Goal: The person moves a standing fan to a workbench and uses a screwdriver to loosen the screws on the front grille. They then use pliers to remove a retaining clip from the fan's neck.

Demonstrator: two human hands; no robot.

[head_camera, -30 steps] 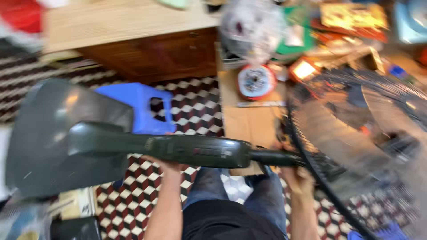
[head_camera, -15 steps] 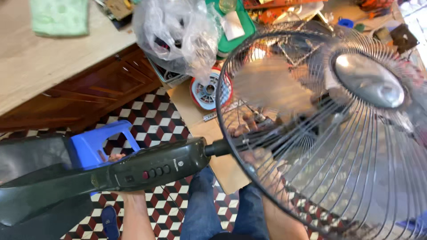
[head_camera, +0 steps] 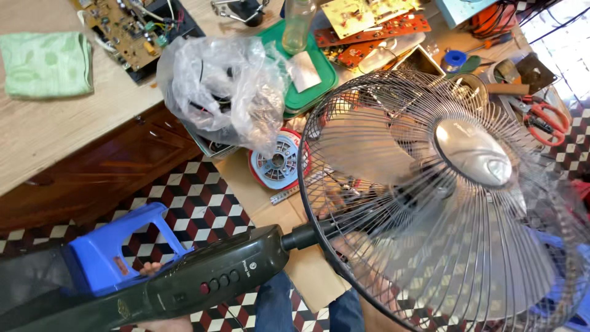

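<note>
Lifting pedestal fan [head_camera: 430, 203] across lap above checkered floor [head_camera: 203, 209], left hand [head_camera: 161, 320] gripping under dark control column [head_camera: 203, 283], right hand [head_camera: 362, 270] seemingly closing on neck behind wire grille; keeping both grips firm, steering cage away from cluttered bench [head_camera: 55, 123]

A folded green cloth [head_camera: 46, 63] lies at the counter's [head_camera: 67, 126] left end, with a circuit board [head_camera: 126, 31] just beside it. A crumpled clear plastic bag [head_camera: 221, 92] hangs over the front edge, beside a green tray [head_camera: 316, 80]. Red-handled scissors [head_camera: 544, 120] lie at the far right. A blue plastic stool [head_camera: 117, 252] stands on the checkered floor [head_camera: 203, 209].
</note>
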